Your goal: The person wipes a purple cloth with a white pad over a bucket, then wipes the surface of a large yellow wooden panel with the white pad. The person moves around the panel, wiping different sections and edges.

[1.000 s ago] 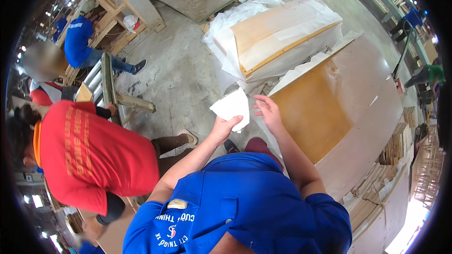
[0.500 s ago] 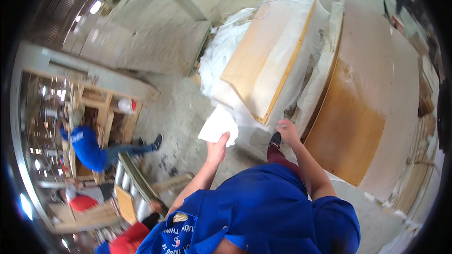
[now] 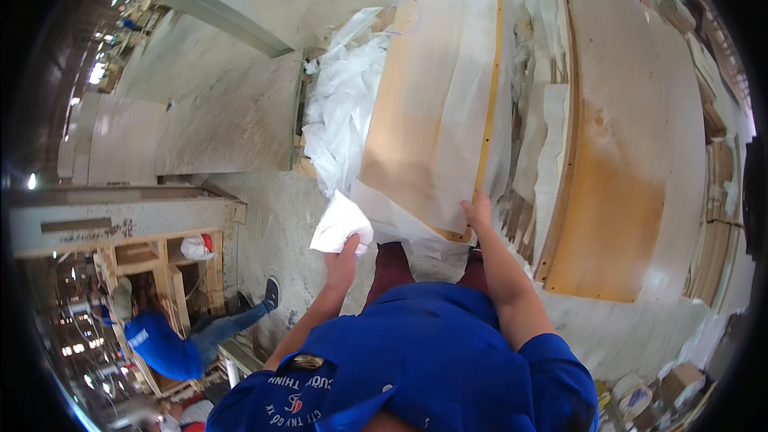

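Observation:
My left hand [image 3: 342, 262] is closed round a folded white cloth or paper [image 3: 342, 226], held beside the near left corner of a stack. On top of the stack lies a long pale wooden panel [image 3: 384, 136], partly covered by thin translucent white sheeting [image 3: 458, 88]. A yellowish wood strip [image 3: 490, 96] with small dark holes runs along its right side. My right hand [image 3: 478, 212] is closed on the panel's right edge near the front corner, thumb toward the top face; some fingers are hidden. Crumpled white sheeting [image 3: 340, 112] hangs off the panel's left side.
To the right stands another stack topped by a brown and whitish board [image 3: 616, 192]. A grey slab [image 3: 232, 120] and a post [image 3: 216, 0] are at the left. A co-worker in blue [image 3: 164, 344] crouches by a wooden frame cabinet [image 3: 172, 272]. Boxes [image 3: 682, 380] sit at lower right.
My right hand has moved forward from beside the front corner onto the panel's right edge. My left hand still holds the white piece. The view has turned, and the stack now stands straighter before me.

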